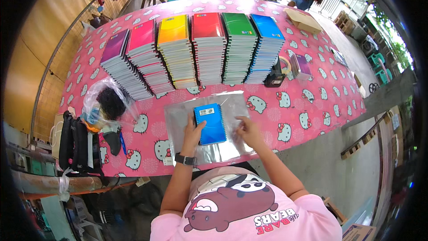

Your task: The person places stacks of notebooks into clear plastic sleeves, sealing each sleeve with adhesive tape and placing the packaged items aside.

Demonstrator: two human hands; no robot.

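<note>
A blue spiral-bound notebook (211, 127) with a small white label near its top lies over clear plastic sheets (178, 111) at the table's near edge. My left hand (193, 132) grips the notebook's left side, its thumb on the cover. To the right of the notebook, my right hand (248, 132) hovers over or touches the plastic. Its index finger is stretched out and the others are bent; I see nothing held in it. A dark watch (185, 159) is on my left wrist.
Tall notebook stacks stand across the table: purple (114, 47), pink (141, 35), yellow (173, 29), red (207, 26), green (239, 24), blue (266, 27). A tape dispenser (274, 76) and small purple pile (301, 66) sit right. A plastic bag (96, 93) and black bag (78, 140) lie left.
</note>
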